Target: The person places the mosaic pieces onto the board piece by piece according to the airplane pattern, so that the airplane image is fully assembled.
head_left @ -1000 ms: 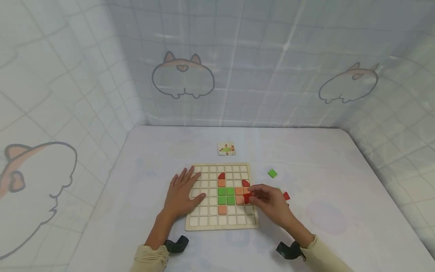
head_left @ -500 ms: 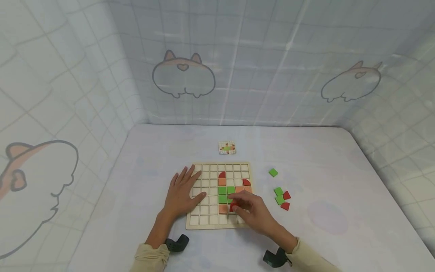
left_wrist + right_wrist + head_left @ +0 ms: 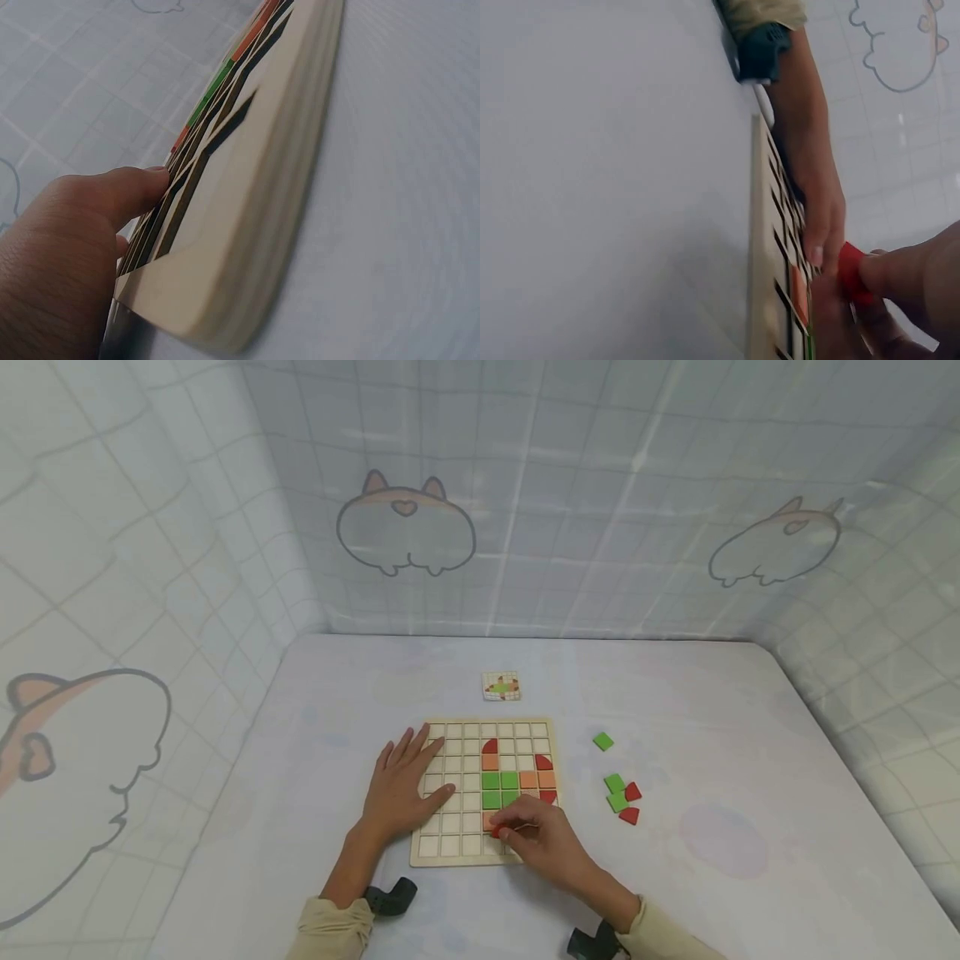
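At the near edge, two black wrist mounts point(image 3: 390, 897) show below two beige sleeves point(image 3: 330, 930); the right mount and both sleeves are cut off by the frame. Beyond them a wooden grid board point(image 3: 450, 846) lies on the white table point(image 3: 360, 677). The left hand point(image 3: 401, 789) lies spread over the board's left side, grasping nothing. The right hand point(image 3: 546, 839) pinches one red quarter-circle point(image 3: 853, 271) between thumb and fingers, by the near side of the nearest orange square point(image 3: 488, 821). Fingers mostly hide this piece in the head view; whether it touches the board cannot be told. Half a second ago it was farther right; the left hand has not moved.

The board bears four green squares point(image 3: 499, 789), five orange squares, and three red quarter-circles besides the held one. The right hand partly covers two orange squares and hides cells beneath it. To the board's right lie five loose pieces: two red quarter-circles point(image 3: 631, 803) and three green squares point(image 3: 603, 741), the third well apart, farther off. Beyond the board sits one small pattern card point(image 3: 501, 686), its print too small to read fully.
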Demonstrator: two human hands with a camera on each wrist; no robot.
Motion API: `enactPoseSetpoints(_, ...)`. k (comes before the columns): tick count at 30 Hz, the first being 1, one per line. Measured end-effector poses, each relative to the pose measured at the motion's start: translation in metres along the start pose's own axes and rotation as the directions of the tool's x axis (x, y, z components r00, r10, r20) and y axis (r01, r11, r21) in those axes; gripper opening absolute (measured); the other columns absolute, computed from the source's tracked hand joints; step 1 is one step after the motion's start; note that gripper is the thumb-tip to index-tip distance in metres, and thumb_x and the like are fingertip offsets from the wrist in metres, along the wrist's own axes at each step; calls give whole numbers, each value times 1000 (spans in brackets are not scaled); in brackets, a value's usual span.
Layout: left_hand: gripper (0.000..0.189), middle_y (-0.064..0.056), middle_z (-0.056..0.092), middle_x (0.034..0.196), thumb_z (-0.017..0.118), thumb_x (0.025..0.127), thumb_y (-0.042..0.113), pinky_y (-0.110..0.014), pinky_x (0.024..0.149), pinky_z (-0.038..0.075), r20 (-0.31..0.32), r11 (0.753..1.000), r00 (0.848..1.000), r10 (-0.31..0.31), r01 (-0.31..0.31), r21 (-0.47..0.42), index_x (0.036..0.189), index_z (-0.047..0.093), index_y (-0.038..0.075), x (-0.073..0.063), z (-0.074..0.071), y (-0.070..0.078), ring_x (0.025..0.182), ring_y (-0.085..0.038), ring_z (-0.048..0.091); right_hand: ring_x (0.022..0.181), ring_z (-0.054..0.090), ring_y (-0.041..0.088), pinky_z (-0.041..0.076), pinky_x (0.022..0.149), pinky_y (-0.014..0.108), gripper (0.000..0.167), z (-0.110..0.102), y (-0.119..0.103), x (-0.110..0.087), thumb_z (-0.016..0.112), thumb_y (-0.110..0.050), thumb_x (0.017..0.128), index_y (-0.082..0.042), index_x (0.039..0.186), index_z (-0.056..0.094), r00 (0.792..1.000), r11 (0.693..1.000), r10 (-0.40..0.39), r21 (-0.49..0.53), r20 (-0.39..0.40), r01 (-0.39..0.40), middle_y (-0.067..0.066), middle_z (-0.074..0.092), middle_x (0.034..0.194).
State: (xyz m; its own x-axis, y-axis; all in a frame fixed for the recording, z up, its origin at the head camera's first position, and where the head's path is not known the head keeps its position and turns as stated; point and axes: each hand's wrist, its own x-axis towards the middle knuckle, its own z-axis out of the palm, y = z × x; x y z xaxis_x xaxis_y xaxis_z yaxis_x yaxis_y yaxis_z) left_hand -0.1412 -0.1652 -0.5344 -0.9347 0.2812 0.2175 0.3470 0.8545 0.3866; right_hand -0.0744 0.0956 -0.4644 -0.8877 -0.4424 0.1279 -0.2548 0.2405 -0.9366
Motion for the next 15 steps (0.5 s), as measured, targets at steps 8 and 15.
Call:
enactPoseSetpoints(8,76,-4,22,162,55,90,59,-52,116,7,8,1000,1000,-9,9,5,153,39,19,0,1,-1,149,-27,11,71,64,2,56,65,22,7,18,40,-1,78,-7,84,-11,90,77,999,983,21,-184,-42,-29,-4,72,84)
enactPoseSetpoints(15,76,-4,22,162,55,90,60,-52,117,8,-1,1000,1000,-3,3,1,153,39,20,0,2,-2,149,-26,12,68,54,1,49,59,16,8,21,36,-1,82,-6,79,-9,85,77,990,908,-121,-411,-72,81,-8,59,81)
